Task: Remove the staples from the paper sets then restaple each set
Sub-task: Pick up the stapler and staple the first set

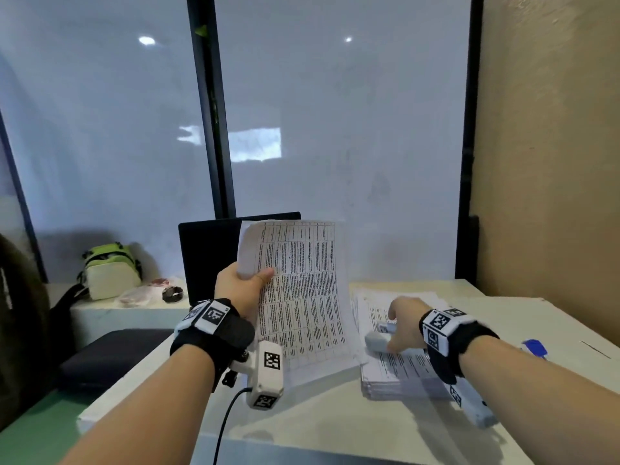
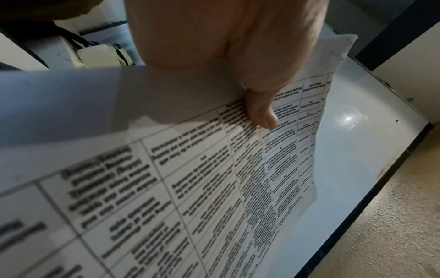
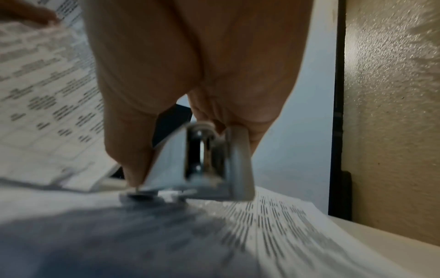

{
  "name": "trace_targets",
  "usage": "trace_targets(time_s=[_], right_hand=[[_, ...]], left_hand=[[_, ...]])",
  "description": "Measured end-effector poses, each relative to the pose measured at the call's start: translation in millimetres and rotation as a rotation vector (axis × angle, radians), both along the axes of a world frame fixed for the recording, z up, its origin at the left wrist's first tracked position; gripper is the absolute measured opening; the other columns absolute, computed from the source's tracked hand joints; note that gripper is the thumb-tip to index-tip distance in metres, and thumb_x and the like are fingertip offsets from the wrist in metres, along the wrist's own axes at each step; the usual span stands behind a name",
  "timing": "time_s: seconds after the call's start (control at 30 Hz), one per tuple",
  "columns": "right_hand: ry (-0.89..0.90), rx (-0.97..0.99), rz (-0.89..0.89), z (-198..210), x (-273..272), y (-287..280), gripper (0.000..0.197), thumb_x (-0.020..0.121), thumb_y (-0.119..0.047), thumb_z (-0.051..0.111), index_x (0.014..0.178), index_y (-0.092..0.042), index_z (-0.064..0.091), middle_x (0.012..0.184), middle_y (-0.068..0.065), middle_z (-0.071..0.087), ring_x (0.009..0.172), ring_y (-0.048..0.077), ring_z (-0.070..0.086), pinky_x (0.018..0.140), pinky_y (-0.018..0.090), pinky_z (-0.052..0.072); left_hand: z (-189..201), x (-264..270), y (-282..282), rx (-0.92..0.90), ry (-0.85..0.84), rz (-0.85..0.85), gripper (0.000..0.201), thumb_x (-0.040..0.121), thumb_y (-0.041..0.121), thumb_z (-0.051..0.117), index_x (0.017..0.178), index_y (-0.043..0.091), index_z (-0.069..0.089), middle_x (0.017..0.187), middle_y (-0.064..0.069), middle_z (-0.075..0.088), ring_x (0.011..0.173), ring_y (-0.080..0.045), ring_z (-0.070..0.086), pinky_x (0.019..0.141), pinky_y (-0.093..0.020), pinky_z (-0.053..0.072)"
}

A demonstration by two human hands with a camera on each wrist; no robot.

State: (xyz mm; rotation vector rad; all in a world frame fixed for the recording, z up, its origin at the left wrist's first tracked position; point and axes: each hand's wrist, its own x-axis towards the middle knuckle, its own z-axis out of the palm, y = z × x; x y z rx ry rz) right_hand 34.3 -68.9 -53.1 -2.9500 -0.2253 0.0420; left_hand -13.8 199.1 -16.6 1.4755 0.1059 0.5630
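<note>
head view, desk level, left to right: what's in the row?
Green bag → left hand → held paper set → stapler → right hand → blue object, too blurred to identify. The paper stack under the stapler overlaps the right hand, so it is left out.

Soft, cool daylight comes through the frosted window (image 1: 335, 129), with two small glare spots. Straight lines bow toward the head view's edges. The left wrist view's near print is out of focus; the right wrist view is dim and motion-blurred, with a dark shadow across the paper stack (image 3: 273, 235).
</note>
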Motion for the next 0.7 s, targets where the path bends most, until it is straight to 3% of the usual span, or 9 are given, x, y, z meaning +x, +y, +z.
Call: trace_targets(time_s=[0.1, 0.17, 0.27, 0.37, 0.5, 0.6, 0.7], right_hand=[[0.046, -0.042, -0.008, -18.7, 3.0, -6.0, 0.072, 0.063, -0.053, 0.073, 0.116, -0.007, 0.058, 0.105, 0.007, 0.067, 0.091, 0.023, 0.065, 0.081, 0.034, 0.055], [0.1, -0.097, -0.016, -22.4, 3.2, -12.0, 0.064, 0.063, -0.051, 0.077, 0.11, -0.013, 0.054, 0.1, 0.002, 0.064, 0.088, 0.021, 0.063, 0.078, 0.032, 0.054], [0.122, -0.144, -0.027, -18.0, 0.7, -21.6, 0.045, 0.06, -0.049, 0.079, 0.078, -0.017, 0.053, 0.072, -0.003, 0.059, 0.067, 0.018, 0.058, 0.063, 0.026, 0.047], [0.036, -0.069, -0.031, -7.1, -2.7, -25.2, 0.039, 0.054, -0.045, 0.079, 0.063, -0.015, 0.054, 0.056, -0.003, 0.051, 0.053, 0.017, 0.049, 0.051, 0.023, 0.038], [-0.156, 0.395, -0.041, 26.6, -7.7, -25.9, 0.027, 0.062, -0.033, 0.082, 0.075, -0.013, 0.068, 0.067, -0.002, 0.064, 0.056, 0.013, 0.057, 0.049, 0.022, 0.043], [-0.254, 0.922, 0.036, 58.1, -10.8, -18.9, 0.019, 0.07, -0.018, 0.084, 0.084, -0.014, 0.072, 0.081, 0.0, 0.071, 0.075, 0.014, 0.063, 0.071, 0.026, 0.049], [-0.136, 1.413, 0.169, 87.1, -16.3, -1.0, 0.008, 0.088, -0.013, 0.066, 0.096, -0.015, 0.065, 0.1, 0.008, 0.067, 0.086, 0.02, 0.062, 0.091, 0.043, 0.046]], left_hand=[[-1.7, 2.6, -3.4, -0.023, 0.004, -0.019, 0.026, 0.086, 0.006, 0.068, 0.11, 0.0, 0.062, 0.096, -0.018, 0.07, 0.085, -0.033, 0.069, 0.07, -0.038, 0.056], [-3.3, 3.4, -4.2, -0.026, 0.01, -0.024, 0.024, 0.087, 0.005, 0.067, 0.11, 0.001, 0.062, 0.095, -0.018, 0.07, 0.083, -0.032, 0.069, 0.064, -0.035, 0.055], [-4.3, 4.6, -4.5, 0.007, 0.016, -0.017, 0.021, 0.088, 0.007, 0.066, 0.108, 0.003, 0.061, 0.091, -0.014, 0.069, 0.076, -0.024, 0.068, 0.053, -0.026, 0.052], [-6.0, 6.9, -4.1, 0.028, 0.013, -0.018, 0.024, 0.088, 0.008, 0.066, 0.11, 0.002, 0.062, 0.092, -0.016, 0.07, 0.078, -0.026, 0.069, 0.055, -0.028, 0.053], [-5.2, 8.6, -2.4, -0.011, 0.008, -0.047, 0.024, 0.087, 0.007, 0.066, 0.11, 0.0, 0.061, 0.095, -0.019, 0.07, 0.084, -0.034, 0.07, 0.066, -0.038, 0.057], [-2.6, 7.5, -2.9, -0.057, 0.011, -0.085, 0.014, 0.089, 0.005, 0.064, 0.102, 0.004, 0.062, 0.092, -0.019, 0.071, 0.079, -0.032, 0.071, 0.061, -0.037, 0.058], [-3.0, 9.4, -5.3, -0.06, 0.009, -0.108, 0.013, 0.088, 0.004, 0.065, 0.101, 0.003, 0.064, 0.092, -0.02, 0.072, 0.083, -0.035, 0.071, 0.072, -0.045, 0.059]])
